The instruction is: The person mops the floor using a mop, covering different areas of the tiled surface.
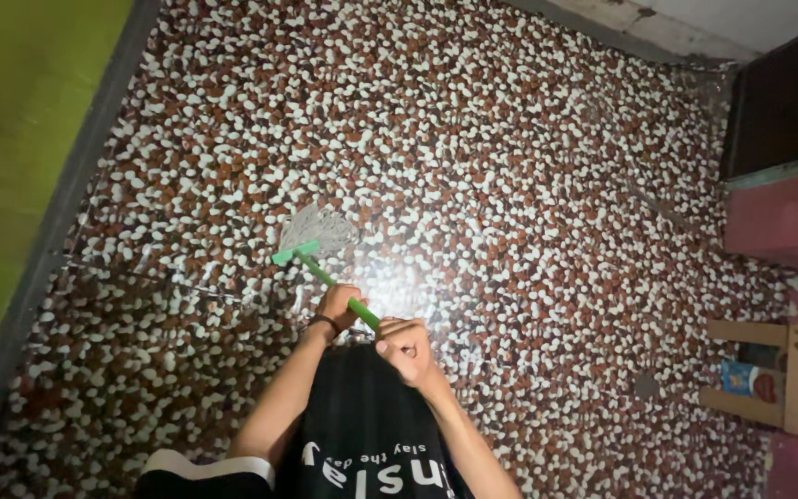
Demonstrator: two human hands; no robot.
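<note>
A mop with a green handle (330, 279) and a grey string head (318, 228) rests on the brown-and-white pebble floor (473, 148) in front of me. My left hand (338, 305) grips the handle lower down, closer to the mop head. My right hand (405, 346) is closed around the handle's upper end, just above my black shirt. The mop head lies spread on the wet, shiny floor, up and to the left of both hands.
A green wall (20, 139) with a dark base strip runs along the left. At the right stand a dark door, a pink wall (787, 217) and a small wooden shelf (768, 370) with packets. A bright light reflection shines on the floor near the hands.
</note>
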